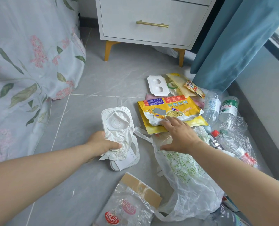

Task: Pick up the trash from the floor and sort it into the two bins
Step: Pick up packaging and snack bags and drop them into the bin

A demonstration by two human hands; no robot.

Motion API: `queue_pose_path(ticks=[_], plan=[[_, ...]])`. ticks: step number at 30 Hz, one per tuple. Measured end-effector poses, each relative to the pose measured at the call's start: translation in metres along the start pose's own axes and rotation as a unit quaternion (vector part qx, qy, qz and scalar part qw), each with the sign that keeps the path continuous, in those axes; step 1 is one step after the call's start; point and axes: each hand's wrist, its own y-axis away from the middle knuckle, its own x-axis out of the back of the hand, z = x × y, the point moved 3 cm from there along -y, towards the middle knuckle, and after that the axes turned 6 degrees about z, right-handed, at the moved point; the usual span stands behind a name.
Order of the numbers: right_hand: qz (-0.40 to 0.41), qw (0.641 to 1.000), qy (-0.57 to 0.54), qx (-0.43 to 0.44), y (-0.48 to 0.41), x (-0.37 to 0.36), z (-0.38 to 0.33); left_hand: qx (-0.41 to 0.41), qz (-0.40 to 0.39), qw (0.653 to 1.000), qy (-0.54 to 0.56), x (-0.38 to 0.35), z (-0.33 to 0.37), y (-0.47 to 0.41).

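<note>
The trash lies scattered on the grey tiled floor point(102, 75), most of it heaped to the right near the curtain point(233, 38). The left hand point(102, 144) grips a crumpled white tissue point(119, 144), fingers curled round it and the thumb pressed into its creases. The wad sits against a white moulded tray point(117, 118) with ribbed edges and a round well. A second flat white tray point(132, 162) lies just under it on the tiles.

The right hand point(179, 136) is spread flat, fingers straight. Its fingertips touch the lower edge of a glossy yellow pouch point(171, 110), and its palm hovers over a thin, wrinkled white bag point(184, 176) printed in green.

Beyond the pouch lie a white blister card point(156, 86) with two round bubbles, a pale yellow packet point(179, 84) and a small red sachet point(194, 88). To the right, two crushed clear bottles point(212, 108) lie side by side, and a red-capped bottle point(215, 134) rests under crinkled clear film. Nearer, a clear wrapper point(132, 201) with a brown card header lies flat.

A white nightstand point(151, 22) on gold legs stands behind, and a floral sheet point(29, 62) drapes down at the left.
</note>
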Motion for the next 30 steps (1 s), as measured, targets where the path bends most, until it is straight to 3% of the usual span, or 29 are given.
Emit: queue_pose_path(ticks=[8, 16, 25, 30], plan=[[-0.036, 0.999, -0.011, -0.012, -0.008, 0.007, 0.012, 0.003, -0.004, 1.000, 0.001, 0.001, 0.001, -0.002], [-0.035, 0.997, 0.071, 0.022, -0.012, 0.002, 0.016, 0.003, -0.002, 1.000, -0.011, -0.001, -0.001, -0.006], [0.089, 0.993, -0.014, 0.081, -0.017, 0.014, 0.015, 0.006, -0.007, 1.000, -0.012, -0.001, 0.000, -0.004], [0.182, 0.981, -0.037, 0.054, -0.009, 0.026, 0.018, 0.002, -0.005, 1.000, -0.021, -0.001, 0.000, -0.002]])
